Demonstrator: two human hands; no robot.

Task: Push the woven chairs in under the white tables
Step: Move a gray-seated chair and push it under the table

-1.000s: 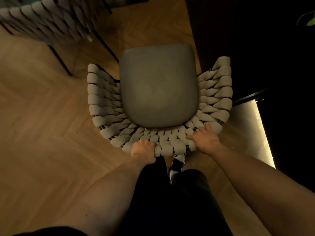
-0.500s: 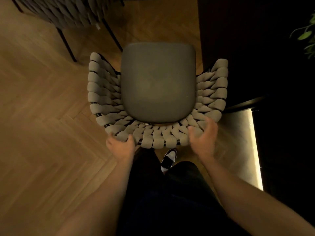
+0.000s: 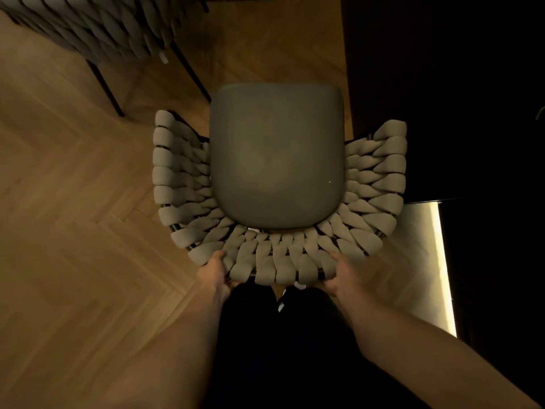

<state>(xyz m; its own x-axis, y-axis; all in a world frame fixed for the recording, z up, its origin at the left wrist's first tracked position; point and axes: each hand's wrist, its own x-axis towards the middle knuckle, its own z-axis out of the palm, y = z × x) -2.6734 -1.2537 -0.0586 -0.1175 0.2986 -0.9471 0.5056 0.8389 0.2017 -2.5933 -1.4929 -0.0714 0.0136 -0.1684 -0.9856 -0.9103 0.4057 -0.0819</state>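
Observation:
Directly below me stands a woven chair (image 3: 280, 261) with a grey seat cushion (image 3: 277, 154) and a curved back of thick beige bands. My left hand (image 3: 215, 273) holds the left rear of the backrest, thumb on top of the weave and fingers hidden behind it. My right hand (image 3: 339, 276) grips the right rear of the backrest the same way. No white table shows in the dim view.
A second woven chair (image 3: 97, 25) on thin black legs stands at the top left, close to the first. Dark furniture (image 3: 442, 84) fills the right side, with a lit strip (image 3: 436, 261) along its base. Herringbone wood floor (image 3: 73, 231) lies at left.
A second ago both hands gripped the backrest top; they came off with fingers spread, and now hold its rear edge again, farther apart. The chair sits closer to my legs.

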